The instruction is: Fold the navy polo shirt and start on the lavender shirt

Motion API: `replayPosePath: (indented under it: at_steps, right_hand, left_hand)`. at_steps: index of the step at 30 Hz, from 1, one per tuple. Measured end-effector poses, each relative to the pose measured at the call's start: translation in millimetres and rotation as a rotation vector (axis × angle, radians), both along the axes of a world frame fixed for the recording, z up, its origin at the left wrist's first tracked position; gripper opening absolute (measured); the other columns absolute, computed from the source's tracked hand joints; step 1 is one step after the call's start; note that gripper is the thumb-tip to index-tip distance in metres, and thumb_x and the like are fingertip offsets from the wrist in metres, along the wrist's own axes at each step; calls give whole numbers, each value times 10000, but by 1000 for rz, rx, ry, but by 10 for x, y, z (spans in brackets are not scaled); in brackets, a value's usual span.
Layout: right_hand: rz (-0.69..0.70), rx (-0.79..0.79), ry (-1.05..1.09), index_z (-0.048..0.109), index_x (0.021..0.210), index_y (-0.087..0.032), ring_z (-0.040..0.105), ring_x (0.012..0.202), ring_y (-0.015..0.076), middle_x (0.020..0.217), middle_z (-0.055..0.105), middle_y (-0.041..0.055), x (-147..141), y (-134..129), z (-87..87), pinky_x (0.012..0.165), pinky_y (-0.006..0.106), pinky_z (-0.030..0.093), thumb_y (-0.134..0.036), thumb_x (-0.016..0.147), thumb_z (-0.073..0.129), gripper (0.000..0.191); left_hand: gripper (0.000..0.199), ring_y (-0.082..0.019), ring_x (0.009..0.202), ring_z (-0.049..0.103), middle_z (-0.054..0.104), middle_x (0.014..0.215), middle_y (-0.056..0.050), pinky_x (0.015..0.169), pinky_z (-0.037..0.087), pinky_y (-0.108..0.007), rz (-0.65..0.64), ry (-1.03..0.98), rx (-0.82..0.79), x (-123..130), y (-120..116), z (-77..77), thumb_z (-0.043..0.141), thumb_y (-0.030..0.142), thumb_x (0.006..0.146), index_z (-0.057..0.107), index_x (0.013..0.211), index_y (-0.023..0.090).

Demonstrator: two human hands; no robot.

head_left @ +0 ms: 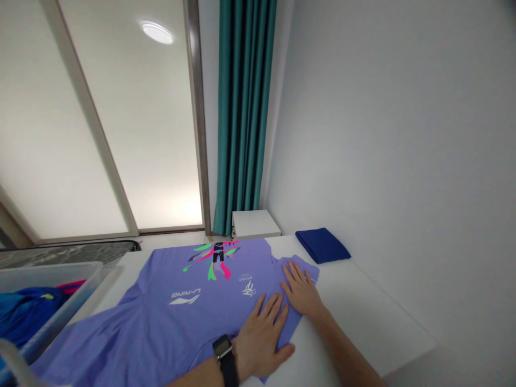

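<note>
Pressing down, the left hand (260, 338) and right hand (300, 290) lie flat with fingers spread on a lilac T-shirt (193, 290), which covers the left of a white table (363, 312). Pushing hard could bunch the cloth or drag its loose side toward the plastic bin (48, 279).

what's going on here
A person's left hand, with a black watch on its wrist, and right hand are pressed flat on a lavender Li-Ning T-shirt, which lies spread on a white surface. A folded dark blue cloth lies beyond the shirt, and a clear plastic bin holding blue clothing sits to the left.
</note>
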State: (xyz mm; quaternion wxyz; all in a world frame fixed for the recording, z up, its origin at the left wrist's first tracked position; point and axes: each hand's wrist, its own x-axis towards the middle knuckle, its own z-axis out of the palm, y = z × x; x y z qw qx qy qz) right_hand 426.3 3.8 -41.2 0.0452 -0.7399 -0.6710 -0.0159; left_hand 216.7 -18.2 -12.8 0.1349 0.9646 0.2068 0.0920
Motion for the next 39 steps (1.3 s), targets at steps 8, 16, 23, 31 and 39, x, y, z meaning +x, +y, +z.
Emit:
replayPosePath:
  at_steps: [8,16,23,31,39]
  right_hand:
    - [-69,0,-12,284,1513,-151,166,1460,259,1575,230,108,-4,-93,-56,1169,502,94,-433,977,296,605]
    - [-77,10,-11,295,1511,-167,183,1457,251,1575,235,90,-16,-95,-64,1167,500,111,-405,977,293,584]
    - [-83,19,54,310,1507,-191,190,1456,248,1570,259,84,-13,-97,-35,1168,498,101,-460,978,298,593]
    - [-92,107,83,412,1460,-207,283,1421,258,1537,349,86,-11,-95,-68,1155,502,171,-413,970,347,535]
    - [-68,369,47,562,1314,-156,440,1300,246,1372,542,118,126,57,-53,1116,419,291,-199,945,336,434]
  left_hand:
    - [707,-309,1471,147,232,1586,-126,1186,93,-535,11,10,25,-25,-55,-45,239,615,968,258,1526,180]
    - [435,-246,1189,537,606,1284,-95,1030,375,-427,1,-19,113,147,477,219,384,445,976,526,1309,204]
    - [409,-253,1254,481,538,1373,-111,1045,358,-423,153,-18,198,301,1186,97,424,370,963,511,1322,195]
    - [387,-246,1264,462,542,1366,-100,1067,333,-422,218,-80,195,275,1266,-145,411,336,969,537,1308,197]
    - [391,-238,1282,458,538,1385,-91,1086,318,-421,207,-100,158,260,1315,-177,416,337,965,546,1311,208]
